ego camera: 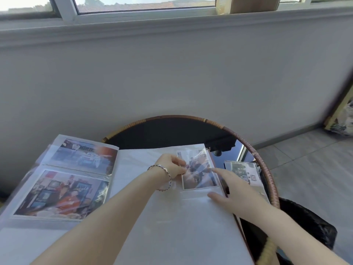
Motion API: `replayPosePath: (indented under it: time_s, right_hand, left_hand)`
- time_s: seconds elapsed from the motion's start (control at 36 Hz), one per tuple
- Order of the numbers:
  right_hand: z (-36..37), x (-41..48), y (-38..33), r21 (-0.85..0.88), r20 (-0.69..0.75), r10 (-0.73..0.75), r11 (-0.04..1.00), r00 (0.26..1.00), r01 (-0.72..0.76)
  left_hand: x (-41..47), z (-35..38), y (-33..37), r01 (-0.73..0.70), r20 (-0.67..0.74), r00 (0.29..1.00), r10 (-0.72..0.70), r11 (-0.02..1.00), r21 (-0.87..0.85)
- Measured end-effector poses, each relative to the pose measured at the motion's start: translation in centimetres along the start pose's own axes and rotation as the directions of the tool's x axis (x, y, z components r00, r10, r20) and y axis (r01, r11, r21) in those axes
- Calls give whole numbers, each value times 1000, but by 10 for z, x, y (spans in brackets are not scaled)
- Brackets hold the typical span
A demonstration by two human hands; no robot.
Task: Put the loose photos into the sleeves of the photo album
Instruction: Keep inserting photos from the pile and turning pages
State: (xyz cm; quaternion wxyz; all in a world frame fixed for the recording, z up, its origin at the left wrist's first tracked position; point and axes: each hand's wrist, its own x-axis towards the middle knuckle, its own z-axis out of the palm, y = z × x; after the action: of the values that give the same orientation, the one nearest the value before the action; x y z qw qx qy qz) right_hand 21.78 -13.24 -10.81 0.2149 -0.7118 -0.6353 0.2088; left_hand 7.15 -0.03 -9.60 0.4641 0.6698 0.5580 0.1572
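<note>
The round dark glass surface with its woven rim fills the lower middle of the frame, and the open photo album lies across most of it. On the album's left page, at the lower left of the frame, two large prints already sit in sleeves: the upper print and the lower print.

The right page is mostly bare white, so most of its sleeves appear unfilled. Near its upper right corner lies a single photo, with crinkled clear film over its top part. It looks only partly seated in its sleeve.

Just right of the album, near the rim, a small stack of loose photos waits.

The left hand has its grip clamped on the photo's left edge, fingers curled in a pinch. Whether it also holds the film cannot be told. The right hand has its grip apart, a straight forefinger touching the photo's right side.

By this judgement, the task is in its early-to-middle part.
</note>
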Motion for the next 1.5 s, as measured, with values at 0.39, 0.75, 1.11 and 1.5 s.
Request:
replayPosePath:
  time_s: [0.39,0.75,1.11,1.5]
  right_hand:
    - [-45,-27,48,-614,224,80,786,971,77]
    - [-44,-26,42,-743,76,96,670,992,-9]
    - [-15,-25,-44,-365,-482,-685,724,547,585]
    - [49,21,-160,14,-225,-543,828,809,560]
  left_hand:
    - [-31,19,-9,-220,-101,952,289,876,430]
    - [-63,-6,-11,-269,-109,948,300,934,235]
    - [-101,-52,9,107,110,993,-51,792,-600]
    - [-174,-194,-66,-337,-776,623,103,930,-147]
